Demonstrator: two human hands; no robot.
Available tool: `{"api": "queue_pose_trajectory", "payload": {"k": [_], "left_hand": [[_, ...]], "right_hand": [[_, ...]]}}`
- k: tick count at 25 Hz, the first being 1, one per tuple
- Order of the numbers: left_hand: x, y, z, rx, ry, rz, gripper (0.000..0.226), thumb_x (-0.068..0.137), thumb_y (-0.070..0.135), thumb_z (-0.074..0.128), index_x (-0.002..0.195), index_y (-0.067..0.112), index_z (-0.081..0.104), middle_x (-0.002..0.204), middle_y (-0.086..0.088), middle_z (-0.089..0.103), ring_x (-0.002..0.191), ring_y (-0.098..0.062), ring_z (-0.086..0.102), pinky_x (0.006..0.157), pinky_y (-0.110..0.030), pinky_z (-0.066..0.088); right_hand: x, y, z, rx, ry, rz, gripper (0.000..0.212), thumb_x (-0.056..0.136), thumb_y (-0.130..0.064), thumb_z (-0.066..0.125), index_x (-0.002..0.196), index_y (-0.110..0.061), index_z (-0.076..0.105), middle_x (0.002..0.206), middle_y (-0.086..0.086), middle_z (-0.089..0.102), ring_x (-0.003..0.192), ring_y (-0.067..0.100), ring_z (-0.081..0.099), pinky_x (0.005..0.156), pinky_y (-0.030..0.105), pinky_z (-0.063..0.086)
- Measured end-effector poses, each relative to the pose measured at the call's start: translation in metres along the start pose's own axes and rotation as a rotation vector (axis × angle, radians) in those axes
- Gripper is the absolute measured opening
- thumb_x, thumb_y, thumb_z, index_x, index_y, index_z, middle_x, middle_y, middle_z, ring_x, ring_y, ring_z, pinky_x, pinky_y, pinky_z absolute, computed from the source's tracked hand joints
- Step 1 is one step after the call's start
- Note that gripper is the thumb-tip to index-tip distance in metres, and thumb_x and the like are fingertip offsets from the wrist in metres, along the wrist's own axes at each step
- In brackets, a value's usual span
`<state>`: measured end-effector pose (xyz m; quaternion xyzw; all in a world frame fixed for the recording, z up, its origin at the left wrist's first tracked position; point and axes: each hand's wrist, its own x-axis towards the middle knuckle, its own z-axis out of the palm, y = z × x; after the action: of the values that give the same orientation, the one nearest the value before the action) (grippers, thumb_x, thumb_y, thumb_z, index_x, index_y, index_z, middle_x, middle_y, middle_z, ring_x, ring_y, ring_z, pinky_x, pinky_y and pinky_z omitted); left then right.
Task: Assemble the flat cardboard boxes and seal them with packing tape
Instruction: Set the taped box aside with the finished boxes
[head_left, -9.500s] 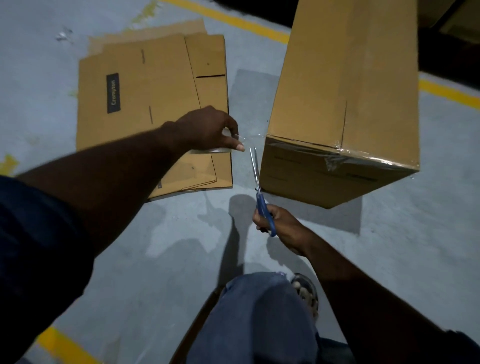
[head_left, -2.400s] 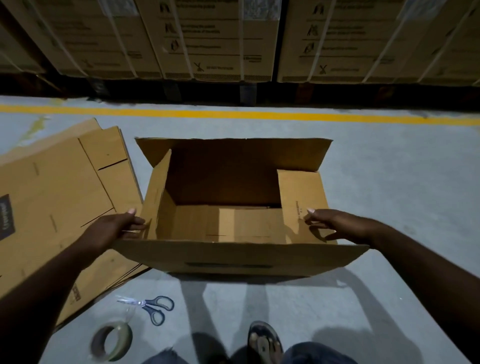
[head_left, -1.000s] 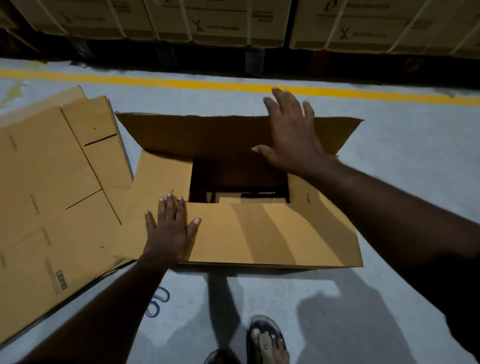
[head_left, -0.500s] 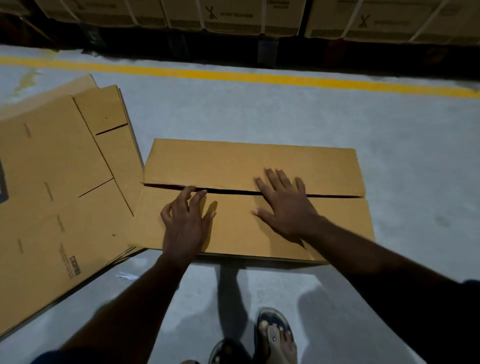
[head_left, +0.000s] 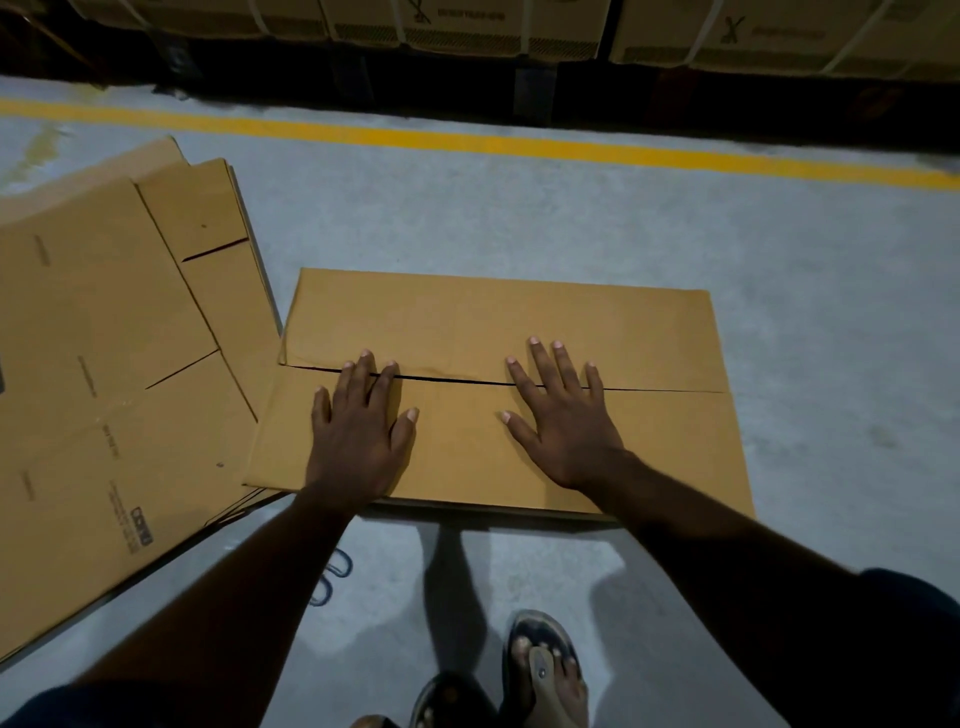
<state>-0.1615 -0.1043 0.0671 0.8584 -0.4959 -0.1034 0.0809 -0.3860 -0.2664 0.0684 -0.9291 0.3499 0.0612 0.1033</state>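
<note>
A brown cardboard box (head_left: 649, 332) stands on the grey floor in front of me with both long top flaps folded down, meeting at a thin dark seam. My left hand (head_left: 358, 431) lies flat on the near flap, fingertips reaching the seam. My right hand (head_left: 563, 418) presses flat further right, its fingers crossing the seam onto the far flap. Blue scissor handles (head_left: 330, 577) peek out beside my left forearm on the floor; the blades are hidden. No tape roll shows.
A stack of flat cardboard boxes (head_left: 104, 374) lies on the floor at left, touching the box's left edge. A yellow floor line (head_left: 519, 143) runs across behind, with strapped cartons (head_left: 467, 26) stacked beyond it. My sandalled feet (head_left: 543, 670) are at the bottom.
The top flaps went from open to folded shut. My right hand pushed the far flap down, and both hands now lie flat across the seam, spread a little wider than half a second ago.
</note>
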Motion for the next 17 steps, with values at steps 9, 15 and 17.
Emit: {"api": "queue_pose_trajectory", "payload": {"k": [9, 15, 17], "left_hand": [[0.005, -0.044, -0.024, -0.048, 0.114, -0.183, 0.053, 0.102, 0.048, 0.042, 0.151, 0.03, 0.033, 0.163, -0.011, 0.017, 0.151, -0.033, 0.015, 0.115, -0.064, 0.018], [0.019, -0.066, -0.036, -0.298, 0.005, -0.283, 0.068, 0.096, 0.057, 0.052, 0.154, 0.037, 0.024, 0.162, -0.017, 0.018, 0.144, -0.044, 0.025, 0.109, -0.062, 0.033], [0.028, -0.068, -0.035, -0.346, -0.012, -0.324, 0.075, 0.092, 0.055, 0.06, 0.154, 0.034, 0.024, 0.156, -0.02, 0.03, 0.137, -0.045, 0.036, 0.105, -0.061, 0.039]], "right_hand": [[-0.031, 0.035, -0.006, 0.012, 0.054, 0.081, 0.067, 0.101, -0.065, 0.018, 0.16, -0.036, 0.006, 0.169, -0.001, -0.003, 0.155, 0.023, -0.002, 0.12, 0.059, 0.012], [-0.06, 0.109, -0.015, 0.061, 0.146, 0.433, 0.064, 0.1, -0.066, 0.018, 0.157, -0.039, 0.014, 0.168, 0.004, 0.006, 0.153, 0.032, 0.01, 0.114, 0.068, 0.018], [-0.07, 0.126, -0.017, 0.204, 0.13, 0.531, 0.067, 0.098, -0.072, 0.021, 0.157, -0.044, 0.006, 0.166, 0.011, 0.013, 0.148, 0.04, 0.024, 0.112, 0.066, 0.029]]}}
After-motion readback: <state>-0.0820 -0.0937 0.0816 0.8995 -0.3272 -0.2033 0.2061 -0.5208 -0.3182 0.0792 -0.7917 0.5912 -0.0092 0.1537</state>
